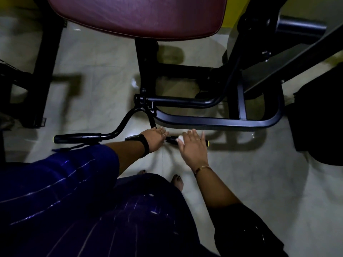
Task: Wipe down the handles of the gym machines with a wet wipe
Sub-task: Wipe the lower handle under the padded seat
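Observation:
A black curved pull bar hangs low in front of the machine, with a left grip [78, 138] and a right grip [171, 140], each ending in a yellow cap. My left hand [155, 139] holds the bar just left of the right grip, fingers curled over it. My right hand [194, 146] lies on top of the right grip with its fingers straight. It presses a white wet wipe [180, 140] against the grip, and only a corner of the wipe shows by my thumb. The right yellow cap [208, 143] pokes out past my palm.
A maroon seat pad [137, 15] sits above the black machine frame [213, 123]. A dark foam roller [297, 26] sticks out at the upper right, and a black bulky object [319, 117] stands at the right. Another black stand [42, 71] is on the left. My feet [178, 182] are on pale floor tiles.

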